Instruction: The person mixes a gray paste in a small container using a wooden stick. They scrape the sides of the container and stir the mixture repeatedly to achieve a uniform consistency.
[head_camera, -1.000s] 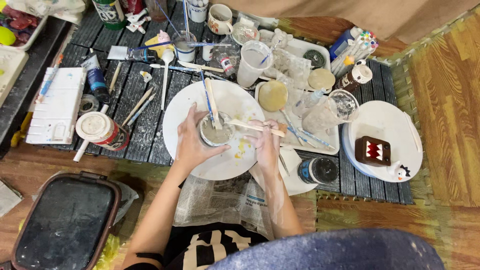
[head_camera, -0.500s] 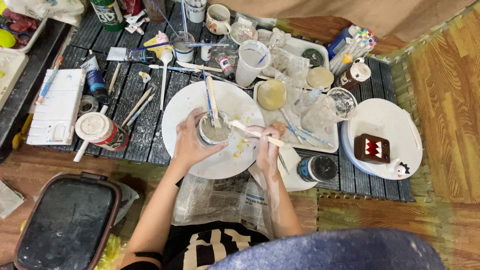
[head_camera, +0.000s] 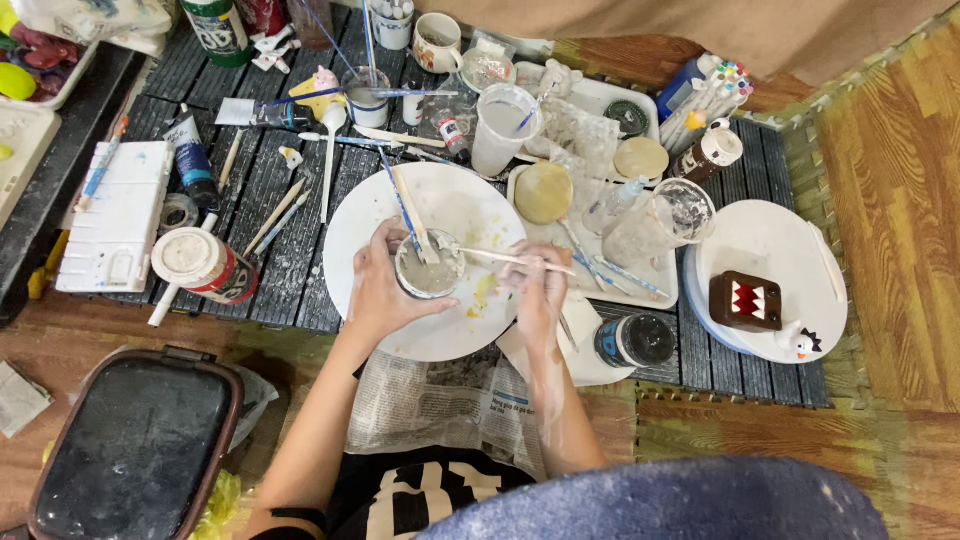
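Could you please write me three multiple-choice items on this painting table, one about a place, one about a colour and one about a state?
1. Where is the small cup that the left hand holds?
A. over the round white plate
B. on the newspaper
C. on the wooden floor

2. What colour is the boxy toothed figure on the right-hand plate?
A. green
B. brown
C. yellow

3. What is the right hand doing?
A. resting flat and empty
B. gripping a thin stick
C. lifting a mug

Answers: 1 A, since the plate shows all round the cup; 2 B, its body is dark brown with a red mouth; 3 B, the fingers close on the stick, whose tip reaches the cup.
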